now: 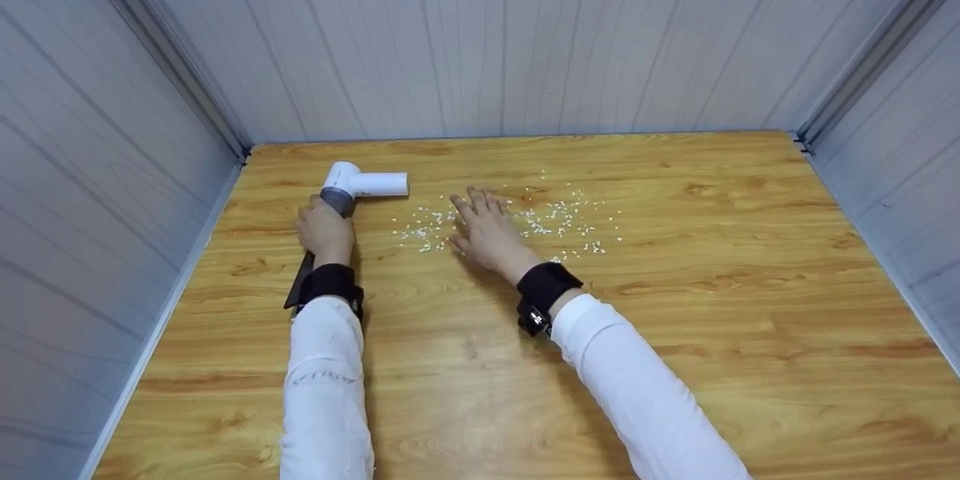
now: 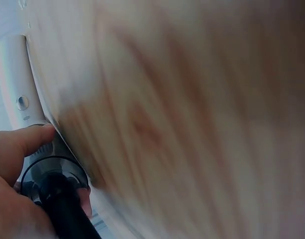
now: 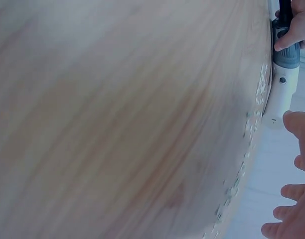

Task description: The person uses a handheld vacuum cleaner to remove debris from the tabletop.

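Two hands work on a wooden table [image 1: 675, 300]. At ten o'clock the left hand [image 1: 325, 231] grips a white handheld vacuum [image 1: 365, 184] by its grey neck, fingers curled around it. Toward twelve o'clock the right hand [image 1: 486, 231] lies flat, fingers spread, holding nothing, on scattered white crumbs [image 1: 559, 219].

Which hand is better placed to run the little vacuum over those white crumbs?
The left hand, probably. It grips the handheld vacuum, which lies just left of the white crumbs. The right hand lies flat among them on the wooden table, holding nothing.
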